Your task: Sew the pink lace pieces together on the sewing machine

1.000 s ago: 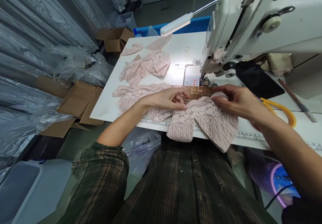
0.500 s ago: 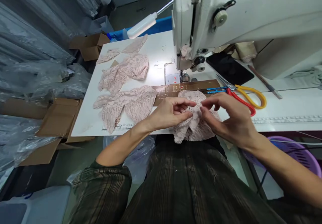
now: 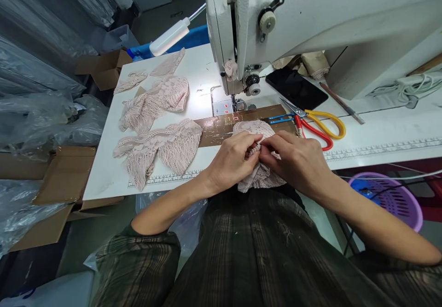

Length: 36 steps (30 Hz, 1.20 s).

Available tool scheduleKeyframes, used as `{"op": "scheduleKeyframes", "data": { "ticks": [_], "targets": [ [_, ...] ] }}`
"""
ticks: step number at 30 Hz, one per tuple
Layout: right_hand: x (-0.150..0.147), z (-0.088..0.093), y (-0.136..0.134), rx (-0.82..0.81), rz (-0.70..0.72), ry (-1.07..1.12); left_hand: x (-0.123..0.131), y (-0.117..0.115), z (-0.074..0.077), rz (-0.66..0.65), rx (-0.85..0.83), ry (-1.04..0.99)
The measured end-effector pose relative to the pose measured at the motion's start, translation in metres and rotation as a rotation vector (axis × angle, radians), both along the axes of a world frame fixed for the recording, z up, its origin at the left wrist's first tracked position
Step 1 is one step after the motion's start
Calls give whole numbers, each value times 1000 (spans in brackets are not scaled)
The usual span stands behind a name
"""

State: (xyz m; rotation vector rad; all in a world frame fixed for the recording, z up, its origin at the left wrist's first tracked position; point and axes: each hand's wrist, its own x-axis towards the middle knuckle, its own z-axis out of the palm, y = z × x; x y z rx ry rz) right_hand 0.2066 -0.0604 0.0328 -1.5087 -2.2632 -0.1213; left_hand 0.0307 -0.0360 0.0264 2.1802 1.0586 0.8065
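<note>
A bunched piece of pale pink lace [image 3: 259, 178] hangs over the table's front edge, close to my body. My left hand [image 3: 236, 159] pinches a gathered bit of it between thumb and fingers. Right against those fingertips, my right hand [image 3: 293, 157] is closed on the same lace, its thumb and forefinger pressed together. What lies between the fingertips is mostly hidden. Just beyond my hands are blue thread snips [image 3: 278, 118] and scissors [image 3: 326, 125] with red and yellow handles. To the left lie more lace pieces [image 3: 179, 146], spread flat.
A white sewing machine [image 3: 317, 17] stands over the table [image 3: 103, 169], with a brown strip [image 3: 214, 130] before its needle. A black phone [image 3: 297, 88] lies under the arm. Cardboard boxes [image 3: 71, 173] are at left, a purple basket [image 3: 402, 201] at lower right.
My hands have come together on the lace; the right fingers, apart before, now pinch it beside the left. The view has shifted, so the machine and table things appear farther left.
</note>
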Motion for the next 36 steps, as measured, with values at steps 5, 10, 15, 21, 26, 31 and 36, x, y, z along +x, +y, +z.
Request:
{"op": "scheduleKeyframes", "data": {
  "ticks": [5, 10, 15, 21, 26, 31, 36],
  "targets": [
    [2, 4, 10, -14, 42, -58, 1, 2, -2, -45, 133, 86],
    [8, -5, 15, 47, 175, -3, -6, 9, 2, -102, 218, 264],
    [6, -21, 16, -17, 135, 235, -9, 19, 1, -96, 109, 293],
    [27, -2, 24, -297, 62, 480, -6, 26, -14, -36, -41, 61],
    [85, 6, 23, -174, -302, 193, -9, 28, -17, -22, -159, -15],
    [107, -8, 19, -340, -286, -227, -10, 31, -17, -13, -254, -48],
    [101, -7, 12, -238, -366, -186, -12, 34, -17, -13, -333, -53]
  ]
}}
